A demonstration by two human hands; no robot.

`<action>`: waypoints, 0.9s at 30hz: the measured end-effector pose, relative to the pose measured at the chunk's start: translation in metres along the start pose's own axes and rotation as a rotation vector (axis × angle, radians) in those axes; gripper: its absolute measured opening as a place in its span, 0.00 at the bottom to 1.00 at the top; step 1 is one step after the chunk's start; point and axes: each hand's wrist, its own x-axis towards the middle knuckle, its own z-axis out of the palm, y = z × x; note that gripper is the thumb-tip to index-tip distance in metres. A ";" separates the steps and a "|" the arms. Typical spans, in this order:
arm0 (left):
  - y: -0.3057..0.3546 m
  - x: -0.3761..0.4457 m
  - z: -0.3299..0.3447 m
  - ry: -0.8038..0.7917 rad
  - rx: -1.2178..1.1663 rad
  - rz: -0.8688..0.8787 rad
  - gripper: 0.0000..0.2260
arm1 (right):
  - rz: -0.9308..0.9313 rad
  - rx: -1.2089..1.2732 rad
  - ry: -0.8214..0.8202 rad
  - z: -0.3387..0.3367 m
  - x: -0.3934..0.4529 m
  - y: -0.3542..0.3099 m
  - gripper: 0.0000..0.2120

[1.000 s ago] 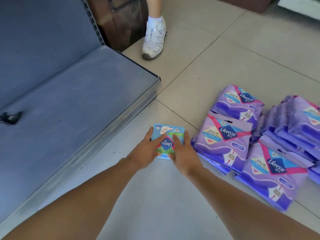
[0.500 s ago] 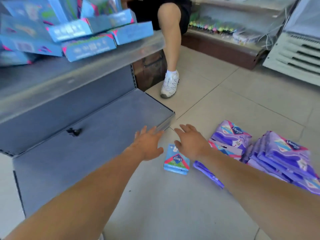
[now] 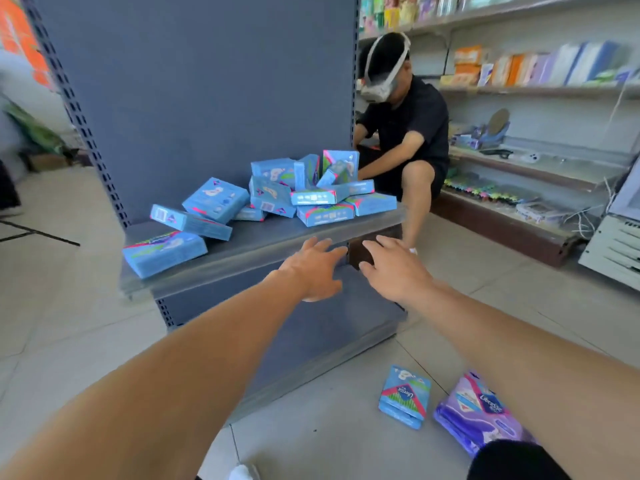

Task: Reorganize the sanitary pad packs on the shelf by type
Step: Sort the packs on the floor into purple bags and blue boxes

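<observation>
Two empty grips, left hand (image 3: 313, 271), right hand (image 3: 394, 271), fingers spread, boxy blue packs (image 3: 277, 199) heaped.

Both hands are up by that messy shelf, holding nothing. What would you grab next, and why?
Probably the nearest blue packs near the shelf edge: both the left hand and right hand are open and reach toward that jumbled pile, which needs gathering.

Jumbled blue packs (image 3: 277, 199) crowding the shelf (image 3: 242, 251)

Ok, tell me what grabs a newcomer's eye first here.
A jumbled heap of blue packs on the grey shelf. Just below its edge, the left hand and right hand reach forward, open. On the floor lie one blue pack and purple packs.
</observation>
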 end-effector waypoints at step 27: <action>-0.257 -0.156 -0.069 0.027 -0.084 -0.593 0.43 | -0.435 0.120 -0.088 -0.005 0.099 -0.277 0.18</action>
